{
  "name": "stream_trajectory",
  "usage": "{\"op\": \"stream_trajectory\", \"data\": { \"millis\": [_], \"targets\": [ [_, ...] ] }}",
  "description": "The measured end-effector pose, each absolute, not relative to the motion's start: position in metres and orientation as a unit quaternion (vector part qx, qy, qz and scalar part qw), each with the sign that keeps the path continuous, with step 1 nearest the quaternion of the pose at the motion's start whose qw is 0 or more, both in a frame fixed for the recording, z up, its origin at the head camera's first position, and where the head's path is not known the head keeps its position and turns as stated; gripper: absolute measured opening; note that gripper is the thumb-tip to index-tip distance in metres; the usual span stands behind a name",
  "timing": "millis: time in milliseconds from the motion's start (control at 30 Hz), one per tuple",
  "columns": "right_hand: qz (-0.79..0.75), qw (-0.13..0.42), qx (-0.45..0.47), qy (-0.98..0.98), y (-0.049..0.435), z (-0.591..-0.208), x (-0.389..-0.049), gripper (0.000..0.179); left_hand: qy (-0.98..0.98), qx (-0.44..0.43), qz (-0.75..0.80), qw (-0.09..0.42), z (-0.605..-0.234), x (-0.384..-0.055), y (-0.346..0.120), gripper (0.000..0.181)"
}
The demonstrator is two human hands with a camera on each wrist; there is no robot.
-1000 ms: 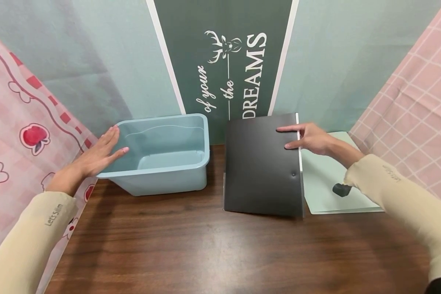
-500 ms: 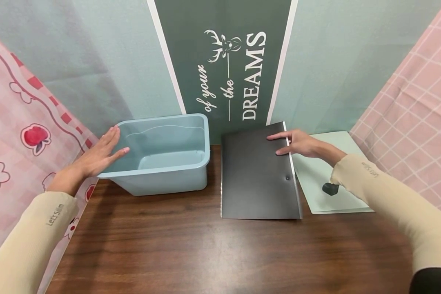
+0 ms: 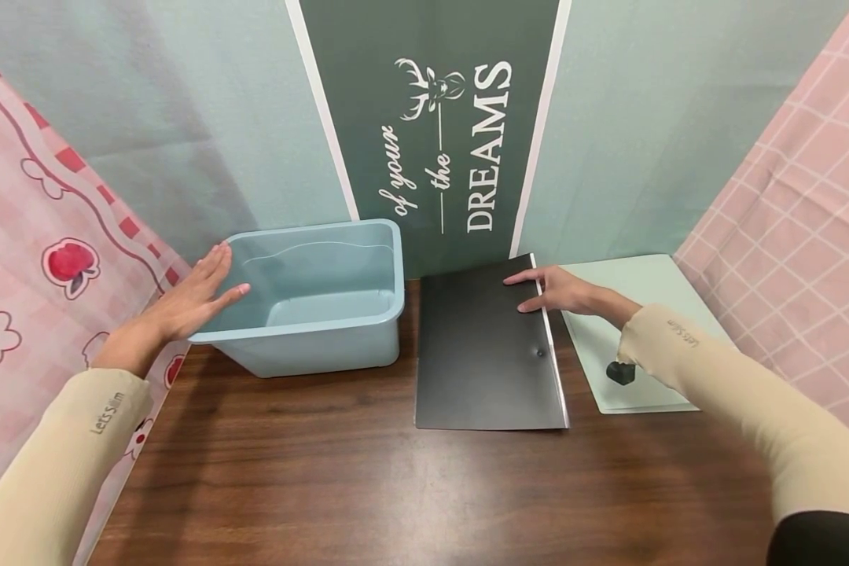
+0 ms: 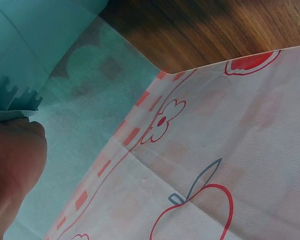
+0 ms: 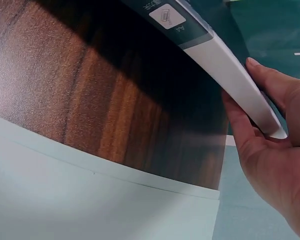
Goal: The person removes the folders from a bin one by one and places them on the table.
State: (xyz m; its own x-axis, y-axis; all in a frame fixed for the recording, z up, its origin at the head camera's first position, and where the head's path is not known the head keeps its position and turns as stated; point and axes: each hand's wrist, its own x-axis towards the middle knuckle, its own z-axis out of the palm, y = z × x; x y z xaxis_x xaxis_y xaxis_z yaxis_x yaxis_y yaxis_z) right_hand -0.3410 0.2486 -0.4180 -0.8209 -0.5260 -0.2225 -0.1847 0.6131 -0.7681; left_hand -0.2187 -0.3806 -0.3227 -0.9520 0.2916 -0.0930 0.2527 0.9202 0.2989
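A black A4 file folder (image 3: 481, 354) stands tilted over the table, its lower edge toward the front. My right hand (image 3: 559, 292) pinches the folder's right edge near the top; the right wrist view shows thumb and fingers on either side of its pale spine (image 5: 225, 70). Far left, my left hand (image 3: 184, 303) rests with straight fingers on the left rim of a light blue plastic bin (image 3: 318, 346). The left wrist view catches only part of that hand (image 4: 15, 165) beside the bin's rim (image 4: 20, 114). No items are visible inside the bin.
A pale green flat board (image 3: 658, 299) lies to the right on the brown wooden table (image 3: 368, 472), with a dark piece (image 3: 620, 373) on it, partly behind the right sleeve. Printed cloths hang at the back, left and right (image 3: 814, 236).
The right hand has brought the folder left and lower, toward the bin, and its top edge has come down. The left hand and the bin have stayed in place.
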Motion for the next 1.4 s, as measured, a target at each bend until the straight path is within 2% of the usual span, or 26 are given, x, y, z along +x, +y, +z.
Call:
{"op": "stream_trajectory", "data": {
  "millis": [733, 1133, 1400],
  "targets": [
    [-0.335, 0.177, -0.229, 0.897, 0.247, -0.442, -0.342, 0.063, 0.977, 0.132, 0.149, 0.074, -0.325, -0.215, -0.383, 0.088],
    [-0.264, 0.120, -0.275, 0.917, 0.249, -0.449, -0.344, 0.061, 0.978, 0.133, 0.145, 0.073, -0.325, -0.217, -0.382, 0.088],
    [-0.215, 0.075, -0.295, 0.928, 0.246, -0.435, -0.343, 0.057, 0.977, 0.138, 0.146, 0.068, -0.323, -0.217, -0.381, 0.088]
  ]
}}
